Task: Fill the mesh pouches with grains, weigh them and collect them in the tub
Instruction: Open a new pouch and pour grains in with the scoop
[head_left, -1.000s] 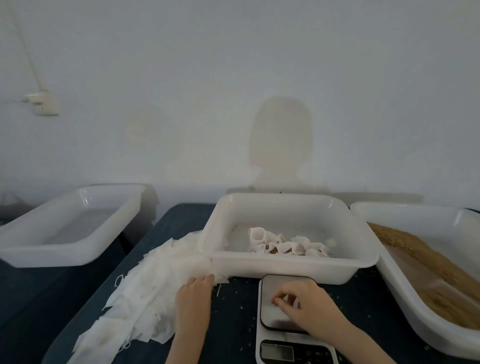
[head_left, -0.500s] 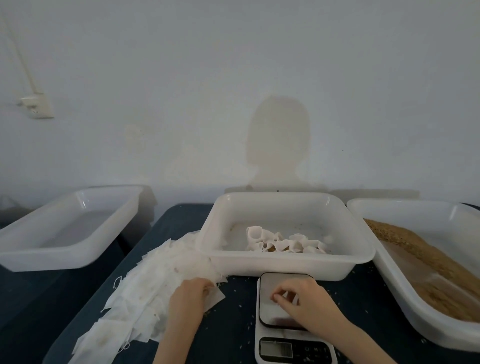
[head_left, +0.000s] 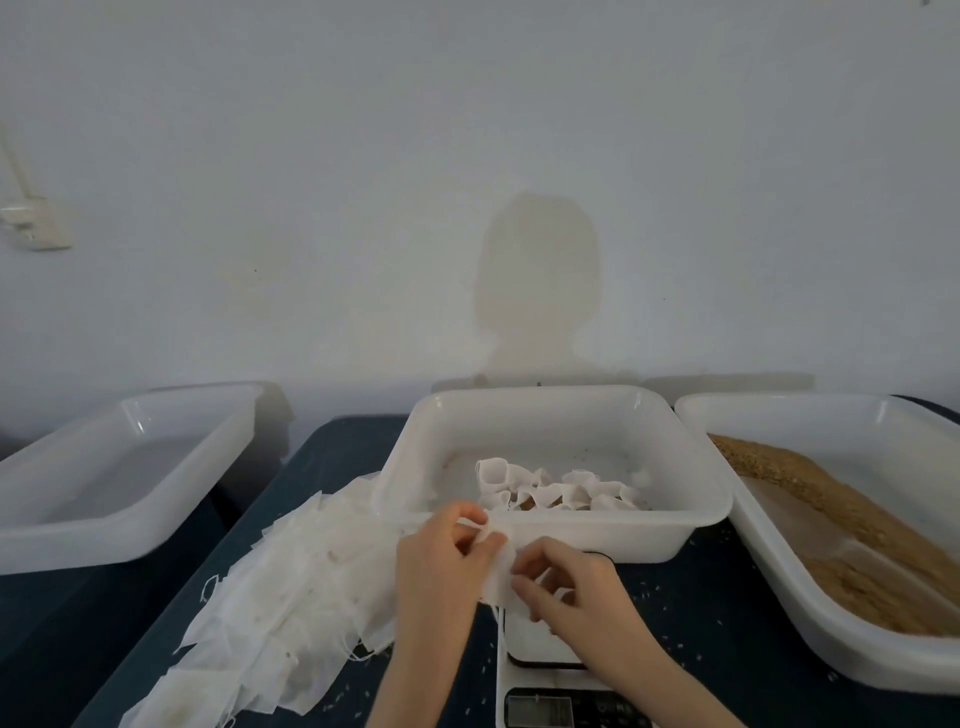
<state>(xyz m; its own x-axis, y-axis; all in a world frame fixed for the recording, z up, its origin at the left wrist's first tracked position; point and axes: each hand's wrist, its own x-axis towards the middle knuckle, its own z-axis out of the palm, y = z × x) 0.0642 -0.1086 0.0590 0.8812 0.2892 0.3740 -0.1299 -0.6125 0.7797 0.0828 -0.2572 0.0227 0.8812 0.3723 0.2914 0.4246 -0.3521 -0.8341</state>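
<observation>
An empty white mesh pouch (head_left: 496, 571) is held between both hands, just above the small kitchen scale (head_left: 545, 654). My left hand (head_left: 441, 566) pinches its upper left edge. My right hand (head_left: 571, 587) pinches its right edge with thumb and forefinger. A loose pile of flat empty pouches (head_left: 291, 587) spreads over the dark table to the left. The middle white tub (head_left: 696, 499) holds several filled pouches (head_left: 550, 491). Brown grains (head_left: 852, 540) lie in the right white tub (head_left: 779, 623).
A third white tub (head_left: 78, 535), empty, stands at the left on a lower dark surface. Stray grains dot the dark tabletop (head_left: 691, 623) around the scale. A pale wall rises directly behind the tubs.
My left hand picked one pouch off the pile and carried it right. My right hand lifted off the scale plate and took hold of the pouch's other edge.
</observation>
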